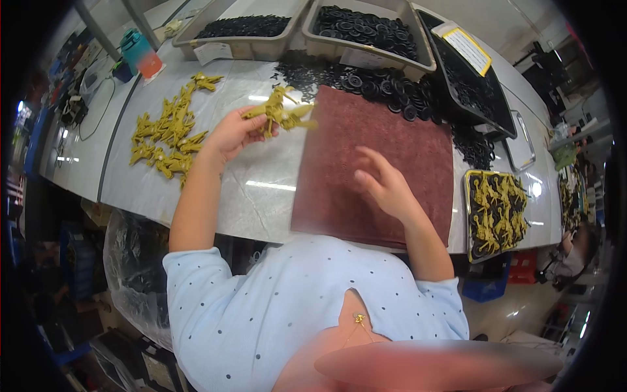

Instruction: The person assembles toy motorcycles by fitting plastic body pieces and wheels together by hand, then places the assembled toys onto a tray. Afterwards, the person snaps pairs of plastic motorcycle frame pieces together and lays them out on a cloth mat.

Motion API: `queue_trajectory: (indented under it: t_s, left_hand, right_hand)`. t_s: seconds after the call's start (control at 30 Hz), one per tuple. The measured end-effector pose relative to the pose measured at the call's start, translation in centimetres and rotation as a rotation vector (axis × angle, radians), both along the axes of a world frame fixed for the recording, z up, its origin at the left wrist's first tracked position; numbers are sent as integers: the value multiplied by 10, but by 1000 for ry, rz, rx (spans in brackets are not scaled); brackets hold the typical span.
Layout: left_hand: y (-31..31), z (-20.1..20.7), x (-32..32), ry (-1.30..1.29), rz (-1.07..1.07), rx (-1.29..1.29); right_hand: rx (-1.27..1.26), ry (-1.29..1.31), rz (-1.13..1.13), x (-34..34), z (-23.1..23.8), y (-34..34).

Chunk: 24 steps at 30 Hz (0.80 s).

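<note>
My left hand (236,132) is closed on an olive-yellow plastic part (282,112) with thin arms sticking out, held above the table left of the dark red cloth (379,157). The part's exact kind is not clear. Over the cloth hovers my right hand (386,187), its fingers apart and nothing in them. A loose heap of similar olive-yellow parts (171,124) lies on the table beyond my left forearm.
At the back stand two grey bins, one with small black pieces (243,26), another with black rings (366,27). A black bin (470,85) is at right. Black wheels (392,91) spill behind the cloth. A tray (494,212) holds several yellow assemblies. A teal bottle (138,51) stands back left.
</note>
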State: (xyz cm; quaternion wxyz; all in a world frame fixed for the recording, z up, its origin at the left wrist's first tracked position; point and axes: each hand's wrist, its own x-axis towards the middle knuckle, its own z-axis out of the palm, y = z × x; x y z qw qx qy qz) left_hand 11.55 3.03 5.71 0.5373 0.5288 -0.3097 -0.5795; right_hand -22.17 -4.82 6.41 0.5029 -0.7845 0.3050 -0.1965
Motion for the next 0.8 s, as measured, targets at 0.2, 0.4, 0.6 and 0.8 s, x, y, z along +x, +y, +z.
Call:
queue_trajectory:
  t_s: [0.2, 0.4, 0.6, 0.8]
  left_hand:
    - [-3, 4, -63, -68, -203, -61]
    - [-7, -5, -56, -276, 10, -75]
    - [-26, -22, -60, -1069, 217, -251]
    - [-60, -31, -75, -1498, -99, -488]
  right_hand:
    - [-73, -9, -56, 59, -1, -31]
    - [243, -125, -145, 55, 3, -52]
    - [140, -73, -130, 53, -15, -68]
    - [-31, -208, -342, 38, -7, -72]
